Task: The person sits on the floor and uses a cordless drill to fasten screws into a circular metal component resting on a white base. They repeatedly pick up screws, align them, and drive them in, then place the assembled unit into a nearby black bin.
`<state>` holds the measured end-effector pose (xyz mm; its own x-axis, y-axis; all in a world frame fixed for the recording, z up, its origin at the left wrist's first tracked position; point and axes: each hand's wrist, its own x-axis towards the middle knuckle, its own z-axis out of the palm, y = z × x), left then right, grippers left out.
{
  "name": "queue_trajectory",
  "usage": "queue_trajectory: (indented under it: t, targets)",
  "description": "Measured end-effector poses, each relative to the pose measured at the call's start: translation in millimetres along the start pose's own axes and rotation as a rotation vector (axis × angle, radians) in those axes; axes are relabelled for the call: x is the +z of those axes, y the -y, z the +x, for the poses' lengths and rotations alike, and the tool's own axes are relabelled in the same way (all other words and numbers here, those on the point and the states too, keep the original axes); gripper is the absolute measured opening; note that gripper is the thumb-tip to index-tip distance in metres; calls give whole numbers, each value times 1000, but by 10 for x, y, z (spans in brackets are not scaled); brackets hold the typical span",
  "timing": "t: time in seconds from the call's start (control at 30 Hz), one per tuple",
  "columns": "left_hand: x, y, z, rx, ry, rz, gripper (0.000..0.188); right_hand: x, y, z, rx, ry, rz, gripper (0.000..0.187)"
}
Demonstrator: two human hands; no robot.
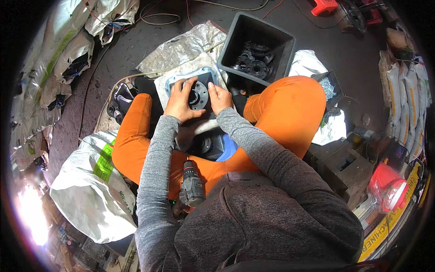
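Observation:
Between my legs, a dark round flange (pixel 203 98) with bolt holes and a central opening sits over a dark housing with a blue-grey drilled rim (pixel 170 81). My left hand (pixel 180 100) curves over the flange, fingers on its far side and thumb at its near edge. At the right, my right hand (pixel 219 98) is closed on the housing's side, thumb pointing away from me; its other fingers are mostly hidden. Nearer me is a second housing with a bright blue edge (pixel 229 148), holding a dark round part. A cordless drill (pixel 192 185) rests on my lap.
A deep grey bin (pixel 220 59) with several black flanges (pixel 258 69) stands ahead right. A small tray of screws (pixel 327 87) lies beyond my right knee. White sacks (pixel 93 190) flank my left leg; a cable (pixel 93 81) crosses the floor. Metal blocks (pixel 349 170) sit right.

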<state>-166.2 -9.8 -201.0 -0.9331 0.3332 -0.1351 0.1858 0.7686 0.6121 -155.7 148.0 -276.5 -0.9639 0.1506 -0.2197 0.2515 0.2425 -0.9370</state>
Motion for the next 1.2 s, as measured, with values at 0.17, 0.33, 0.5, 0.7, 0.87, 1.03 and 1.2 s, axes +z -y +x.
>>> queue_trajectory:
  t: [0.17, 0.33, 0.5, 0.7, 0.87, 1.03, 1.2]
  targets:
    - [7, 16, -8, -22, 36, -1, 106, 21, -57, -17, -20, -16, 19, 45]
    - [-242, -168, -191, -59, -63, 70, 119, -28, 38, 86, 344, 41, 237, 40]
    - [-1213, -616, -1578, -279, 139, -100, 65, -381, 312, 34, 668, 44, 1006, 23]
    - [-509, -1313, -2853, -440, 174, 11, 73, -718, 579, -296, 705, 478, 1258, 20]
    - [-101, -1234, -2656, -619, 34, -6, 72, -611, 630, -539, 870, 616, 1305, 19]
    - [-712, -1299, -2353, -380, -165, -368, 61, -573, 613, -616, 885, 651, 1295, 18]
    - [-976, -1539, -1997, -546, -241, -651, 51, -504, 642, -647, 947, 654, 1309, 18]
